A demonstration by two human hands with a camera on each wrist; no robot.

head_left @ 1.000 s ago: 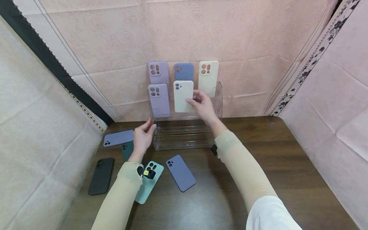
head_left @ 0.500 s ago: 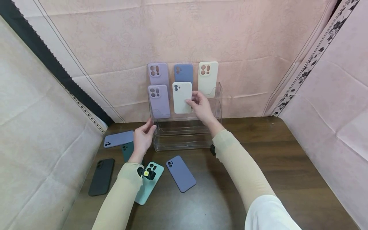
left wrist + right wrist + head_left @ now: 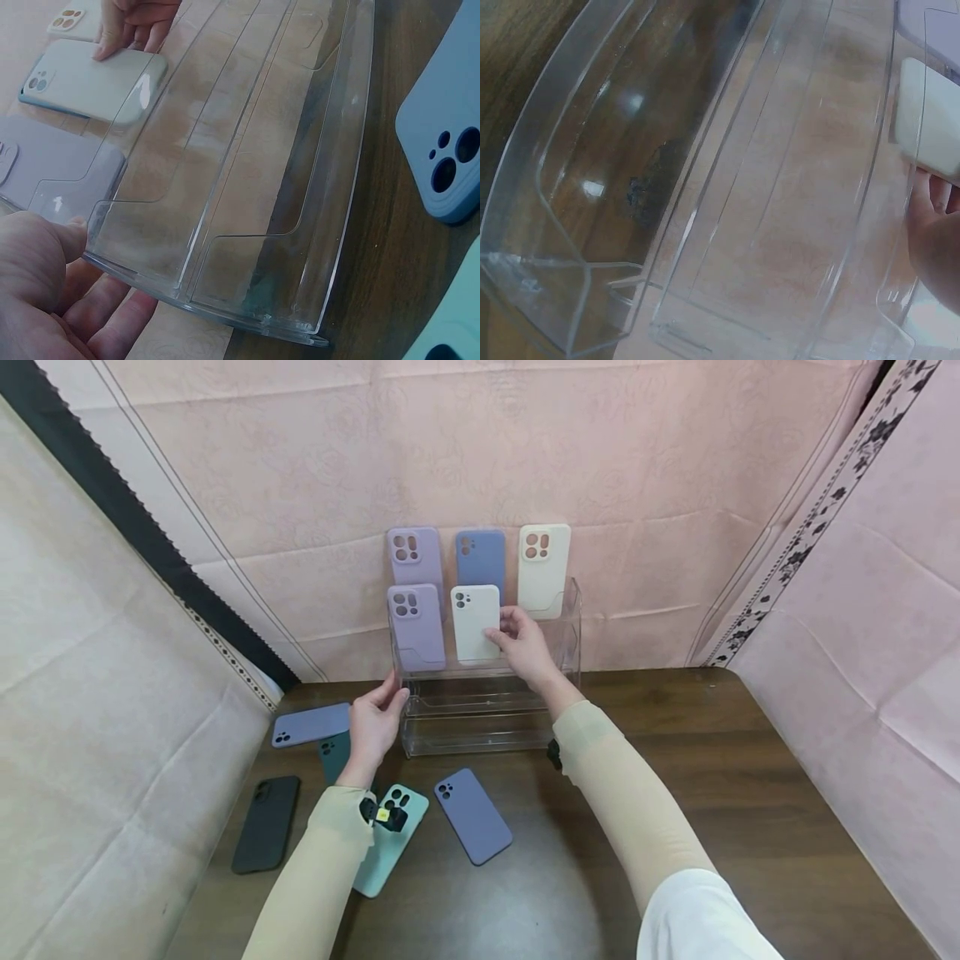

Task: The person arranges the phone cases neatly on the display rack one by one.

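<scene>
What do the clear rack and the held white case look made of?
Rack: glossy transparent plastic, probably acrylic; the tabletop shows through and its edges catch glints. White case: likely silicone or soft plastic, matte; its smooth, opaque surface looks evenly dull.

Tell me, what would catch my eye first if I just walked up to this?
Probably the white phone case, pinched by the right hand in front of a blue case at the top of the clear rack. Next, perhaps, the left hand gripping the rack's left end, and the bright mint case lying on the brown table below it.
</scene>
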